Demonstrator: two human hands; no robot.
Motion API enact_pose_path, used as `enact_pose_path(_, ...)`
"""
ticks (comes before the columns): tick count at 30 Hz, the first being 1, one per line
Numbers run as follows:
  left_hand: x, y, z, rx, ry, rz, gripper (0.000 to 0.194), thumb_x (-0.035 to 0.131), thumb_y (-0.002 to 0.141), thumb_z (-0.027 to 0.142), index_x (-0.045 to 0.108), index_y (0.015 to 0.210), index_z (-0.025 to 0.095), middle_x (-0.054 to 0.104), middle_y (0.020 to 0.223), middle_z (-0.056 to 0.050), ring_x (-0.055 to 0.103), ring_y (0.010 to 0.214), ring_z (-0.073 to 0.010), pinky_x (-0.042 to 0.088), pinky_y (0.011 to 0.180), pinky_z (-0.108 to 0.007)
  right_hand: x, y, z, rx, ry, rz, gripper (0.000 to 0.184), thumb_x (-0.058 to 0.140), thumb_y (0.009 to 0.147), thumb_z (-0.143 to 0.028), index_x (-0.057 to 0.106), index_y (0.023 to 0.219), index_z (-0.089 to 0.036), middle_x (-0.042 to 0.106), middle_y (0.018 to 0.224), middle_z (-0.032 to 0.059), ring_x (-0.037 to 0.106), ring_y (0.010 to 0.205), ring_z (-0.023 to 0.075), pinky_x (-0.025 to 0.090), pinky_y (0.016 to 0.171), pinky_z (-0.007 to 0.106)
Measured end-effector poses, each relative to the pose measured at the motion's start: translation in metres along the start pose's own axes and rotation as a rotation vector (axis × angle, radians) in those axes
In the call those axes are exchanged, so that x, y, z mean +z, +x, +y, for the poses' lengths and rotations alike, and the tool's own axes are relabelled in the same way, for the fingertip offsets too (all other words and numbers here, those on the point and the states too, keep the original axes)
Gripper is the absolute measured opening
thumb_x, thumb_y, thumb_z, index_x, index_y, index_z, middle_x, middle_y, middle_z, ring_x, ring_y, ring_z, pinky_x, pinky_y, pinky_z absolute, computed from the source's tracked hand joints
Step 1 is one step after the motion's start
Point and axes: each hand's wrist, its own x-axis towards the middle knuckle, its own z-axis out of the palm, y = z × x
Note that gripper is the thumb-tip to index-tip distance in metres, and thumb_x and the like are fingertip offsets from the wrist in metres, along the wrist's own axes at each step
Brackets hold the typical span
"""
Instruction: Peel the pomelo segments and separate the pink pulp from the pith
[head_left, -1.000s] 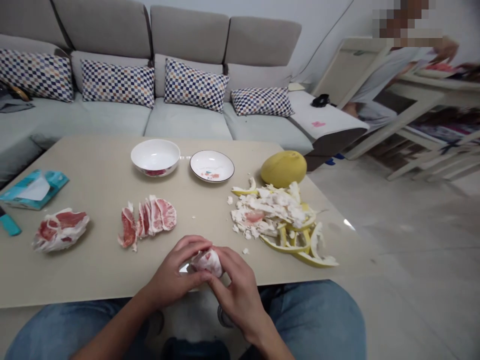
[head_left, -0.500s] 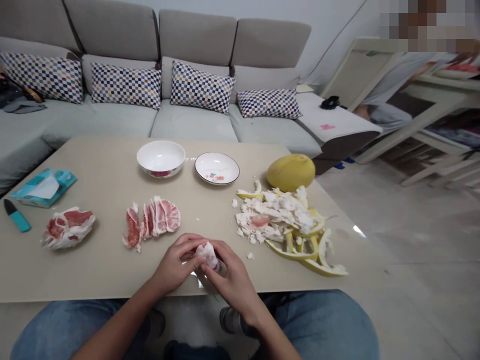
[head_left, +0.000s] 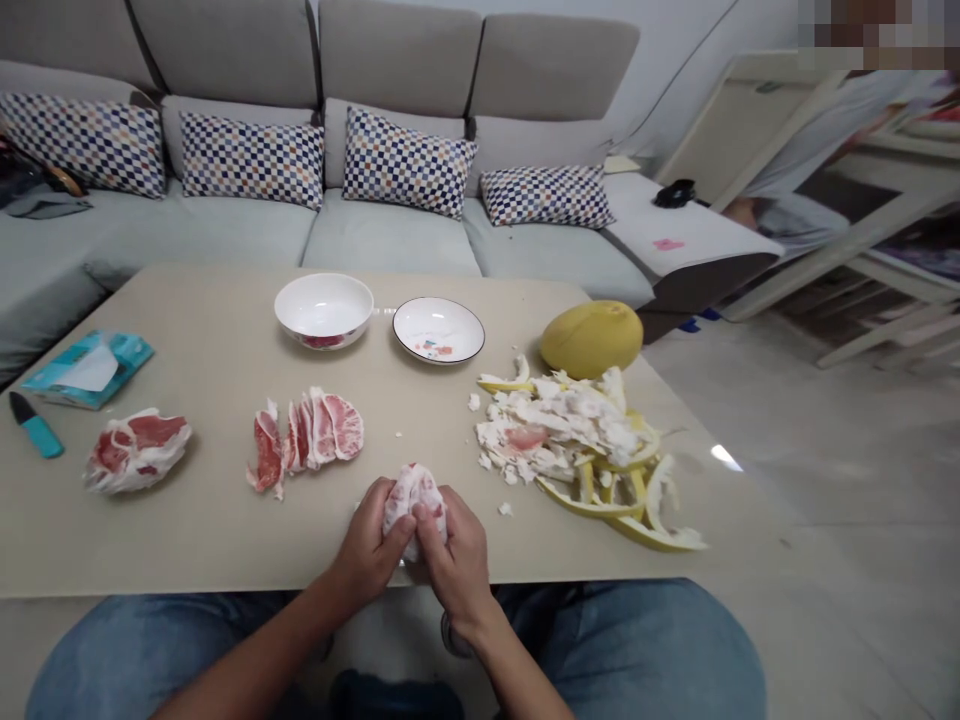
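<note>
Between my two hands is a chunk of peeled pomelo (head_left: 414, 492), its red flesh partly covered by white pith. My left hand (head_left: 371, 545) wraps its left side and my right hand (head_left: 457, 555) its right side, with both thumbs pressed together on the near face. The fingertips behind the chunk are hidden. Left of my hands, several pomelo segments (head_left: 322, 430) stand in a row on the table. A larger piece of peeled pomelo (head_left: 139, 450) lies farther left. To the right is a heap of yellow peel and white pith (head_left: 555, 430).
A whole yellow pomelo (head_left: 592, 340) sits behind the peel heap. A white bowl (head_left: 324, 310) and a small dark-rimmed plate (head_left: 439, 330) stand toward the back of the table (head_left: 225, 540). A tissue pack (head_left: 90, 370) and a teal-handled knife (head_left: 36, 428) lie at the left. A person sits at the far right.
My hands have turned the pomelo chunk, so more of it faces me upright. The fingers have moved from over its top to its sides. The view has shifted slightly.
</note>
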Motion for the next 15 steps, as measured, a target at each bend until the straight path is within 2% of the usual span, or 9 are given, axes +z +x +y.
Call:
enact_pose_path(4,0.006,-0.01,0.005,-0.071,-0.065,0.074,0.031,0.039,0.095,0.041,0.053,0.111,0.019,0.06,0.103,-0.007,0.054,0.104,-0.0247,0.041,0.092,-0.037,-0.002,-0.003,-0.01,-0.01,0.04,0.003,0.03,0.044,0.096,-0.036,0.053,0.073,-0.019,0.052,0.071,0.0,0.051,0.068,0.015,0.038,0.063,0.026)
enact_pose_path(9,0.006,-0.015,0.005,-0.102,-0.166,0.12,0.035,0.043,0.094,0.04,0.05,0.121,0.019,0.059,0.115,-0.01,0.05,0.116,-0.0266,0.037,0.101,-0.039,-0.006,-0.001,-0.021,0.003,0.041,-0.015,0.03,0.045,0.095,-0.035,0.053,0.071,-0.019,0.051,0.069,-0.0002,0.05,0.065,0.0146,0.038,0.061,0.026)
enact_pose_path(15,-0.002,-0.008,0.012,-0.075,-0.162,0.1,0.036,0.043,0.093,0.042,0.054,0.118,0.018,0.062,0.107,-0.009,0.053,0.111,-0.0262,0.039,0.099,-0.038,-0.007,0.003,-0.029,-0.013,0.011,-0.025,0.03,0.044,0.095,-0.035,0.055,0.071,-0.019,0.053,0.069,0.0008,0.05,0.065,0.015,0.038,0.061,0.027)
